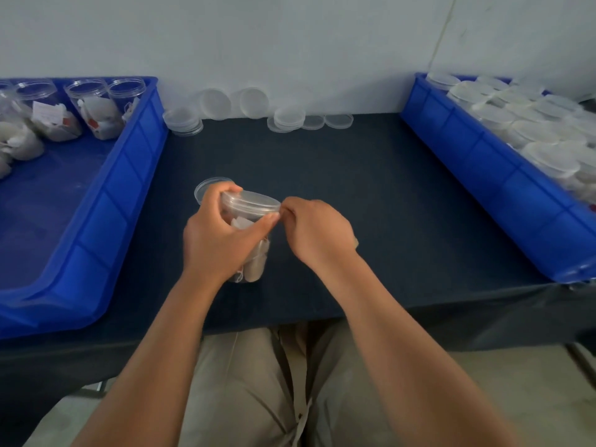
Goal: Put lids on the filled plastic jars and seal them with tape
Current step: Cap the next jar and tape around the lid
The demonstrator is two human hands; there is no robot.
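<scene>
Two blue ribbed plastic crates [122, 195] are set at the sides | dark cloth-covered table [354, 195] is spread between | clear cylindrical plastic jar [254, 262] of tea bags is held mid-table, axis near upright, wrapped by left hand [216, 233] | round transparent lid [250, 201] is seated on top, rim turned toward right hand [319, 233], whose fingertips are pinched at it; tape cannot be discerned

The left hand [216, 233] is gripping a filled clear jar [250, 250], its lid [253, 201] sitting on top. The right hand [317, 232] is pinching at the lid's rim. Blue bins [483, 162] are flanking the dark table [338, 195].
</scene>
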